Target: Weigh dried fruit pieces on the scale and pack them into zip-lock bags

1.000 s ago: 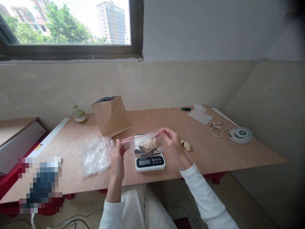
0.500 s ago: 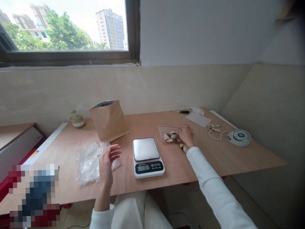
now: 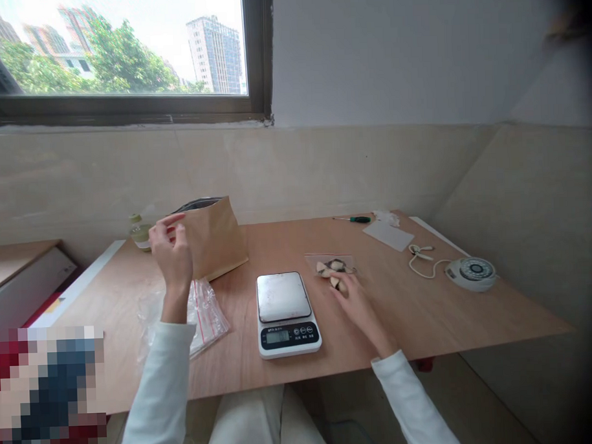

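Landmark: digital scale (image 3: pixel 285 313), pan bare, display end toward the person. Small zip bag (image 3: pixel 333 265) lies flat just R of scale's far corner, long axis approx. left-right, w/ pale and dark pieces inside. Right hand (image 3: pixel 353 302) rests beside it, fingers loosely curled on a pale piece (image 3: pixel 337 283); grasp cannot be told. Left hand (image 3: pixel 171 251), raised far L of scale, unclenched, at brown paper bag (image 3: pixel 213 236), mouth up. Empty clear bags (image 3: pixel 202 313) lie L of scale.

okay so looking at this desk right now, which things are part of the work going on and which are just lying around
In use: brown paper bag by the left hand; filled zip bag and loose piece at the right hand; scale; empty zip bags.
Lying about: screwdriver, small bottle, round white device.
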`<action>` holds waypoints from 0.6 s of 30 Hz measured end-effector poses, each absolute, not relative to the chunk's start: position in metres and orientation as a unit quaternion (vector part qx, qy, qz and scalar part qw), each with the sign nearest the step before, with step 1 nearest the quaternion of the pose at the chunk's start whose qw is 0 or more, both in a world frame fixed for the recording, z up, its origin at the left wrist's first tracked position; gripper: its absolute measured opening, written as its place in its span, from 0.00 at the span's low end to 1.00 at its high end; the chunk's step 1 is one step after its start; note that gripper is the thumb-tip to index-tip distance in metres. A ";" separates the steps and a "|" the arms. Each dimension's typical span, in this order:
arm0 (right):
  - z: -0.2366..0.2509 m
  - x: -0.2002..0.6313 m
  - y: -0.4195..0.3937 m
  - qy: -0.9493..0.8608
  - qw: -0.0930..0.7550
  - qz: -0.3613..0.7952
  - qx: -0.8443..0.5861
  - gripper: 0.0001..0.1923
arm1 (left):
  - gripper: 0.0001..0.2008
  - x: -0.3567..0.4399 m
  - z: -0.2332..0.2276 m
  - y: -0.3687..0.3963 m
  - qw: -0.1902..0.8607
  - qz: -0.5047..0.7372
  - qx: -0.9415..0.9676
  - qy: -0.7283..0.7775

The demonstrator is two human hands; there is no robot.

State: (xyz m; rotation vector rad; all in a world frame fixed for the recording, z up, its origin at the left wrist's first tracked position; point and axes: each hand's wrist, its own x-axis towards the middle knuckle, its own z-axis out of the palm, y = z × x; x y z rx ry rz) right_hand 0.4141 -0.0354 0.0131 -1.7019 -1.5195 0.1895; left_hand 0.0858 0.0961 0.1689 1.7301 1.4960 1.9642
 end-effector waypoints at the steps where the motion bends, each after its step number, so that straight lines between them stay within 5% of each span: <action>1: 0.024 0.401 -0.028 -0.638 0.422 0.096 -0.637 0.15 | 0.12 0.088 0.174 0.104 0.042 0.648 0.568 0.506; 7: 0.057 0.339 0.011 -0.735 0.354 0.131 -0.563 0.15 | 0.14 0.091 0.181 0.149 -0.052 0.608 0.570 0.551; 11: 0.057 0.336 0.013 -0.747 0.310 0.116 -0.577 0.18 | 0.13 0.079 0.171 0.173 -0.026 0.522 0.622 0.583; 18: 0.106 0.331 0.014 -0.738 0.447 0.094 -0.497 0.16 | 0.15 0.073 0.160 0.130 -0.007 0.571 0.637 0.518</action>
